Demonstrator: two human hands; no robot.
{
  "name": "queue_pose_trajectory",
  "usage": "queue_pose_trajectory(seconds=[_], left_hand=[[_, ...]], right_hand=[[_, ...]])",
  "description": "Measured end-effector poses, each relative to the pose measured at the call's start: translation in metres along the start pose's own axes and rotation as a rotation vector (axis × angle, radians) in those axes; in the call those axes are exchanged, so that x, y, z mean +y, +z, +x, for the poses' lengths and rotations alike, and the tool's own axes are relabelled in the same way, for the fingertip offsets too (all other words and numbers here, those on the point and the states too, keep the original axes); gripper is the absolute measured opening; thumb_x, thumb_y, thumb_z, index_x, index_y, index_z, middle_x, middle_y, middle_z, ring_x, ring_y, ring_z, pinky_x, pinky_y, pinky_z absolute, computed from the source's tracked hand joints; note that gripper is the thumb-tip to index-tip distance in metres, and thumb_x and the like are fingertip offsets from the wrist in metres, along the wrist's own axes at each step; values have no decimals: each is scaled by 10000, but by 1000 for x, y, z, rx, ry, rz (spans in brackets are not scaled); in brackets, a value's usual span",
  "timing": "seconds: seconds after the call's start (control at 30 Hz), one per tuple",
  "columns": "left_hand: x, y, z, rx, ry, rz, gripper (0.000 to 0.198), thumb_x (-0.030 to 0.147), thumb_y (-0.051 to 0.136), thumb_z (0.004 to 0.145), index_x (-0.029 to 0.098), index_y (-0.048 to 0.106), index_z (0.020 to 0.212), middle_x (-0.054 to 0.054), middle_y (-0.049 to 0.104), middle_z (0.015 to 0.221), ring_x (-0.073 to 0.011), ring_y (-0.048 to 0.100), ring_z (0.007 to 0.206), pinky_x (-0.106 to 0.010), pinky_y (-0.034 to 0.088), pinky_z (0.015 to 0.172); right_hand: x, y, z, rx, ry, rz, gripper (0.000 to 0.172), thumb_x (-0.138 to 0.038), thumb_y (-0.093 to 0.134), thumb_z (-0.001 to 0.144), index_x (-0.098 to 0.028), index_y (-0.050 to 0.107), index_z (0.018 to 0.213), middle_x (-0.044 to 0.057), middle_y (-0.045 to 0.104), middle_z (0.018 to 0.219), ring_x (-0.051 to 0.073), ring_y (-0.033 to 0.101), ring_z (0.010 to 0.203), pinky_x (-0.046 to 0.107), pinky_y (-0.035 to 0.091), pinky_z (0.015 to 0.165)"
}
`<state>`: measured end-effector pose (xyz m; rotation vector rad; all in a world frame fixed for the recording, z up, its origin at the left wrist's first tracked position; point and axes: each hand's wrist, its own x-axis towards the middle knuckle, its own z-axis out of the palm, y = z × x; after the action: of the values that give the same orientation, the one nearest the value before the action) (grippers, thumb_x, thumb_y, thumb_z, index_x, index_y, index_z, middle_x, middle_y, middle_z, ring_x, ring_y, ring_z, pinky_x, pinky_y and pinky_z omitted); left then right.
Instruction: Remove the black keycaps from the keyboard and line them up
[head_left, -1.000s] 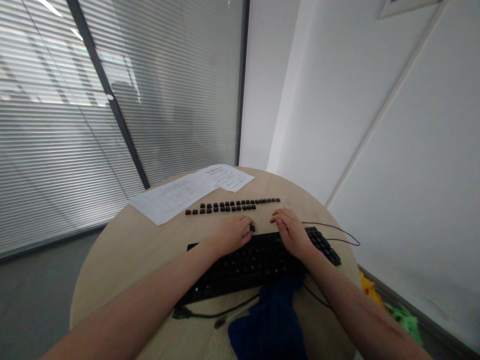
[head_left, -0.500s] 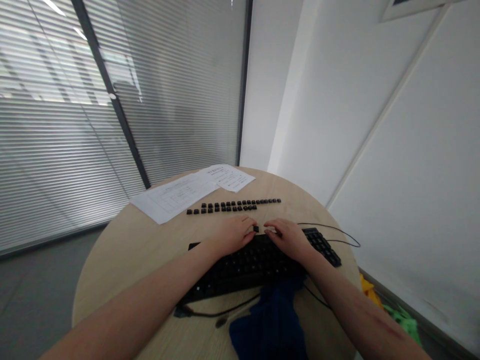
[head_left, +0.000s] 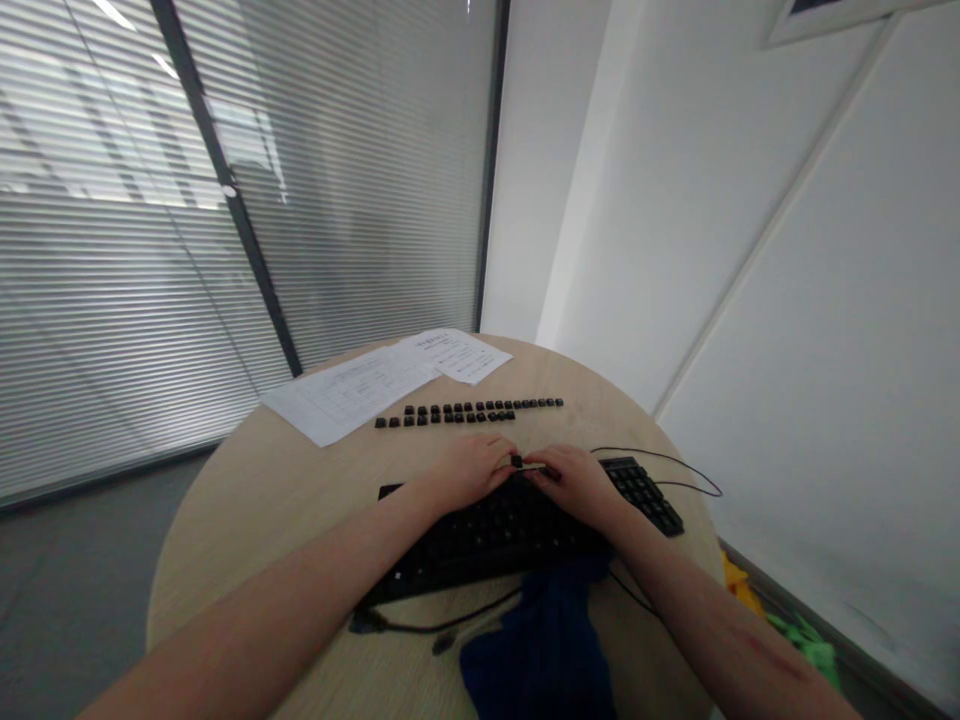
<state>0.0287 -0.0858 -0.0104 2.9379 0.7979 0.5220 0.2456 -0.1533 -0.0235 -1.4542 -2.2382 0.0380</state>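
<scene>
Round pale wood-grain tabletop (head_left: 247, 520); 12 o'clock = far edge. At approx 11 to 12, printed white paper sheets (head_left: 349, 395) lie flat, edges meeting or overlapping (can't tell which). Just inside 12: two rows of small square black keycaps, a back row (head_left: 469, 407) running further twd 1 and a front row (head_left: 435, 419) starting further twd 10. Across ctr, a long black rectangular keyboard (head_left: 480, 540), slightly askew, R end twd 3, L end twd 7. Thin black cable (head_left: 697, 462) loops out nr 2 to 3. Nr 6, crumpled dark-blue cloth (head_left: 540, 650), just below kbd; beside it, twd 7, thicker dark cord (head_left: 431, 631) w/ small dark oval piece (head_left: 444, 643), too blurry to ID.
</scene>
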Motion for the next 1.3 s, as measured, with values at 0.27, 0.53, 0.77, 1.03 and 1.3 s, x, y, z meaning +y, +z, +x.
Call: queue_pose_trajectory(seconds=[0.27,0.53,0.77,1.03,1.3], left_hand=[[0,0,0,9,11,1,223,320,535,967,192,635,1120,-70,692,1044,-221,644,966,-345,493,859],[-1,2,0,13,13,9,226,322,559,954,194,633,1125,-69,697,1039,-235,648,954,-359,494,835],[2,-2,0,-11,0,20,223,332,563,951,197,636,1113,-69,700,1040,-234,652,952,-353,492,828],[2,-1,0,-45,21,6,213,317,548,949,206,642,1105,-64,704,1019,-227,651,937,-339,488,812],[0,2,0,-59,10,19,218,341,547,947,222,653,1096,-58,709,987,-228,658,901,-335,485,775]], right_hand=[[-4,-4,1,-37,54,-18,245,-324,597,934,-246,739,1118,53,766,998,219,700,880,330,509,816],[-3,-2,0,-42,76,-31,257,-355,596,933,-259,738,1123,49,766,1013,219,700,904,330,503,832],[-5,-3,1,-41,78,-12,254,-354,592,934,-254,747,1109,46,768,979,212,698,850,315,498,785],[-3,-1,1,-47,89,35,256,-343,589,929,-239,756,1092,54,769,932,205,690,802,306,498,758],[-3,-2,1,-99,88,88,229,-287,575,925,-243,763,1046,42,770,950,206,690,836,306,490,772]])
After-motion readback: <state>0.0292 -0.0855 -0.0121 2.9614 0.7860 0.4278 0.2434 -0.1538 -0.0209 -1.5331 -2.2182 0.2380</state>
